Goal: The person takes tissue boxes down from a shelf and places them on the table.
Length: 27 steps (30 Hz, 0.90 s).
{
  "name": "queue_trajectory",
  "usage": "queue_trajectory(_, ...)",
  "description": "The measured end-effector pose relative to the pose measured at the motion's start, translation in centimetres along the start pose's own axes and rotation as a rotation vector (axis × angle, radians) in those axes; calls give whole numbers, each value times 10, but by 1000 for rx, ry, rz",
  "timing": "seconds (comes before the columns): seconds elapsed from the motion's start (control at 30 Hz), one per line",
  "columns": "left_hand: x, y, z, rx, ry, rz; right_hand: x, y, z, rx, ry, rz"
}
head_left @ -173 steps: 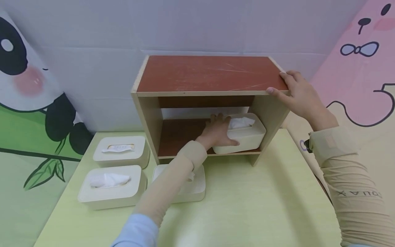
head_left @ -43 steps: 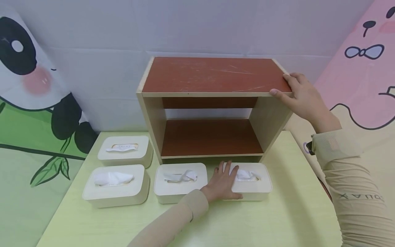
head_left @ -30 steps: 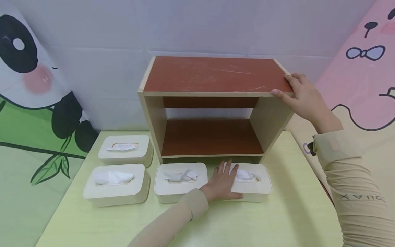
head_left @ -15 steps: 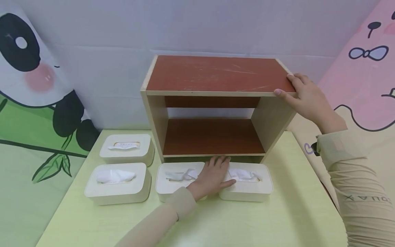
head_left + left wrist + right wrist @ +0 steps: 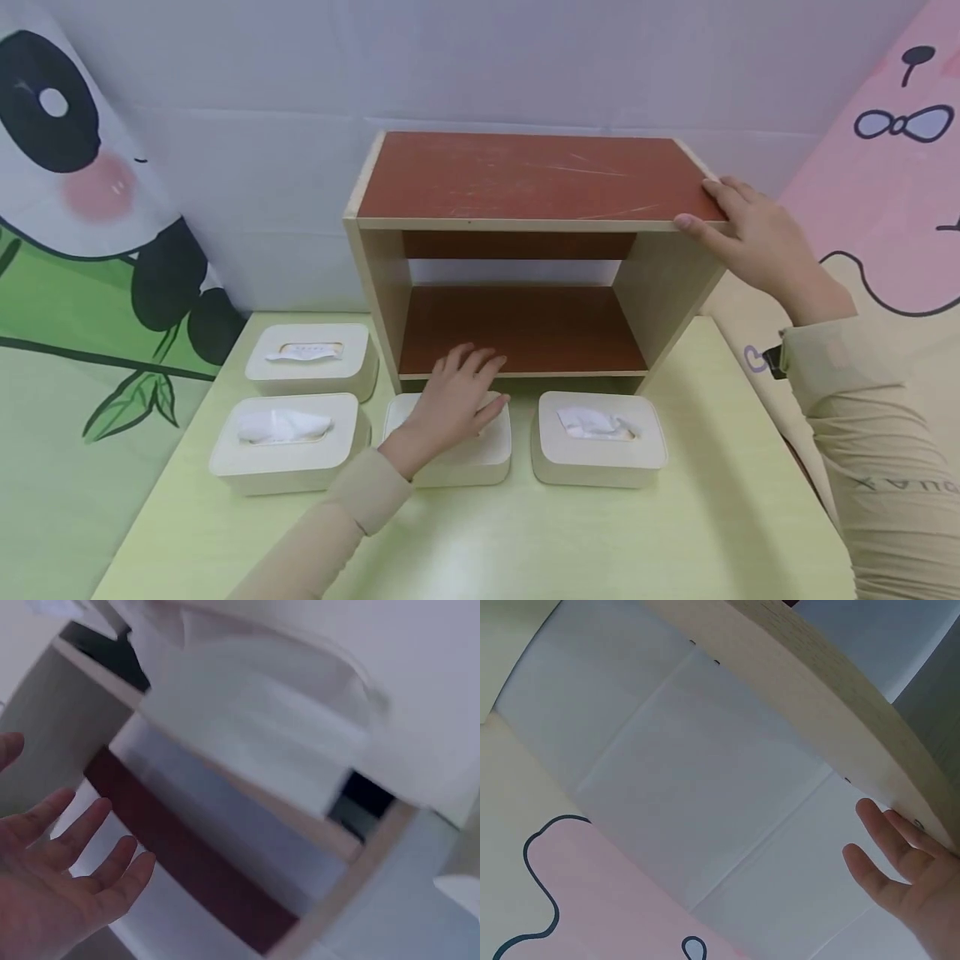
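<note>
In the head view, my left hand [image 5: 450, 408], fingers spread, is over the middle white tissue box [image 5: 468, 471] in front of the shelf and hides much of its top. Whether it touches that box I cannot tell; the left wrist view shows the palm and loosely bent fingers holding nothing. My right hand [image 5: 772, 246] holds the top right corner of the small wooden shelf [image 5: 525, 179], thumb at the front edge. Some of its fingers show beside the shelf's side panel [image 5: 840, 705] in the right wrist view. Another tissue box [image 5: 600, 462] sits right of the middle one.
Two more tissue boxes stand at the left, one at the back [image 5: 311, 354] and one nearer [image 5: 288, 458]. All the boxes rest on a pale yellow-green table [image 5: 570, 542]. Behind the shelf hangs a pale wall sheet [image 5: 480, 67], with cartoon figures on both sides.
A tissue box came out of the shelf onto the table at the front right. My left hand let go of it and moved left over the middle box. The right hand stayed on the shelf corner.
</note>
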<state>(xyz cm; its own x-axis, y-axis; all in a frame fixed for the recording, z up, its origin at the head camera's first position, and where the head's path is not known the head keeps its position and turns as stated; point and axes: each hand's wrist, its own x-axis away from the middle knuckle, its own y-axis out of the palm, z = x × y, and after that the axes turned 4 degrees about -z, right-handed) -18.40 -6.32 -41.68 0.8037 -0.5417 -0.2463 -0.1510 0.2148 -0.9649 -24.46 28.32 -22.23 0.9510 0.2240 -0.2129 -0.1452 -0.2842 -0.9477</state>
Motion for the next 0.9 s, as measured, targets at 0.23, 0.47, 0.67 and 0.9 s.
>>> queue_trajectory(0.23, 20, -32, -30, 22, -13, 197, 8, 0, 1, 72, -61, 43)
queue_trajectory(0.47, 40, -59, -56, -33, -47, 335, 27, 3, 3, 93, -70, 112)
queue_trajectory(0.67, 62, -79, -82, -62, -122, 411, 49, 4, 9, 68, -79, 149)
queue_trajectory(0.9, 93, -98, -120, -66, -306, 303, 76, 17, 32, 58, -21, 93)
